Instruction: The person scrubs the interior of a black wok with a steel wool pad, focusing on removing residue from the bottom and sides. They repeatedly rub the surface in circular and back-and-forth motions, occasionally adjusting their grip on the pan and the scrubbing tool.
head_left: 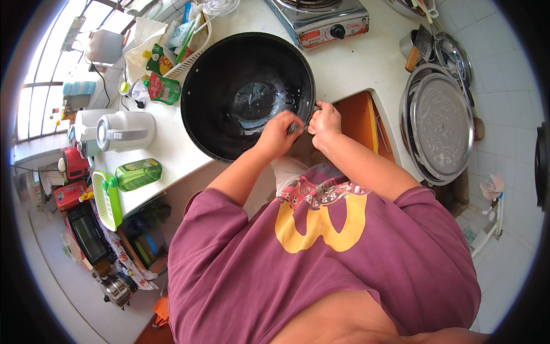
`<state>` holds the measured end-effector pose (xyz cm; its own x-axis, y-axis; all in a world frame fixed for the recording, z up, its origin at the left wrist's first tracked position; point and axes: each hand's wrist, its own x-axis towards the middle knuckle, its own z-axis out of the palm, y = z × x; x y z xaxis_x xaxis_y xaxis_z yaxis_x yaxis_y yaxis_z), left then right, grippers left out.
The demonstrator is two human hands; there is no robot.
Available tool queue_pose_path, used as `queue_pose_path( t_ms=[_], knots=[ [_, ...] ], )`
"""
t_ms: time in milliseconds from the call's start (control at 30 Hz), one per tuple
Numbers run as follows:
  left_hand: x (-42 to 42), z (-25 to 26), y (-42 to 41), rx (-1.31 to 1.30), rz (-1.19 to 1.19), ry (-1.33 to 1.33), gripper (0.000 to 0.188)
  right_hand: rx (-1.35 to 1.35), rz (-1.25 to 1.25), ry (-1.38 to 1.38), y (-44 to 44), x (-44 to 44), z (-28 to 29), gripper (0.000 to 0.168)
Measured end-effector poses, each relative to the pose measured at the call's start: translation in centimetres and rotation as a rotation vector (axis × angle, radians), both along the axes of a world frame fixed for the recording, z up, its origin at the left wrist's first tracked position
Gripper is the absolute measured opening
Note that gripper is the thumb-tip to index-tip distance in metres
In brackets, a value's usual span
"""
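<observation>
A large black wok [215, 99] stands tilted at the counter's front edge, its inside wet and shiny around the bottom. My left hand [277, 135] is closed over the wok's near right wall, on a small greyish scrubber [293, 127] that looks like steel wool; the fingers hide most of it and are slightly blurred. Just outside the rim, my right hand [325, 124] grips the wok's handle [316, 108], which is largely covered by the fingers. The two hands are close together but apart.
A gas stove [333, 31] stands beyond the wok. Round metal lids [442, 124] are stacked at the right. At the left are a white jug [129, 131], a green detergent bottle [139, 174], a green basket [105, 200] and pouches [163, 88]. An orange cabinet door [355, 118] shows through the counter opening.
</observation>
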<state>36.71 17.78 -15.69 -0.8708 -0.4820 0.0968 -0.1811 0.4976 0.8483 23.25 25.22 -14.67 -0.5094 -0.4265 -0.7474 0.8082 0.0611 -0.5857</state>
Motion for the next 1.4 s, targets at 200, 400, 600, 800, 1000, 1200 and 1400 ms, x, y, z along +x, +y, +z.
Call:
queue_pose_path(
  t_ms=[200,400,600,800,1000,1200,1400],
  knots=[
    [-6.5,-1.5,-0.8,-0.016,0.249,0.053,0.014,0.033,0.046,0.038,-0.1,-0.3,-0.7,0.032],
    [-3.5,-0.9,-1.2,0.045,0.08,-0.019,0.015,0.005,0.037,0.019,0.1,0.1,-0.4,0.033],
    [-0.3,-0.1,-0.4,0.006,-0.015,-0.052,0.014,-0.013,0.034,0.002,0.4,0.6,-0.1,0.035],
    [-6.4,-1.2,-1.2,-0.041,0.229,0.024,0.013,0.008,0.046,0.025,0.4,0.4,-0.7,0.033],
    [-3.0,-1.6,-0.9,-0.002,0.039,0.007,0.012,-0.012,0.052,0.019,0.6,0.4,-0.5,0.035],
    [-0.6,0.3,0.8,0.072,0.106,-0.079,0.012,-0.008,0.066,0.017,0.4,0.9,-0.5,0.037],
    [-7.3,-0.9,-1.2,-0.005,0.249,0.006,0.012,0.06,0.07,0.072,-0.1,0.6,-0.5,0.031]
  ],
)
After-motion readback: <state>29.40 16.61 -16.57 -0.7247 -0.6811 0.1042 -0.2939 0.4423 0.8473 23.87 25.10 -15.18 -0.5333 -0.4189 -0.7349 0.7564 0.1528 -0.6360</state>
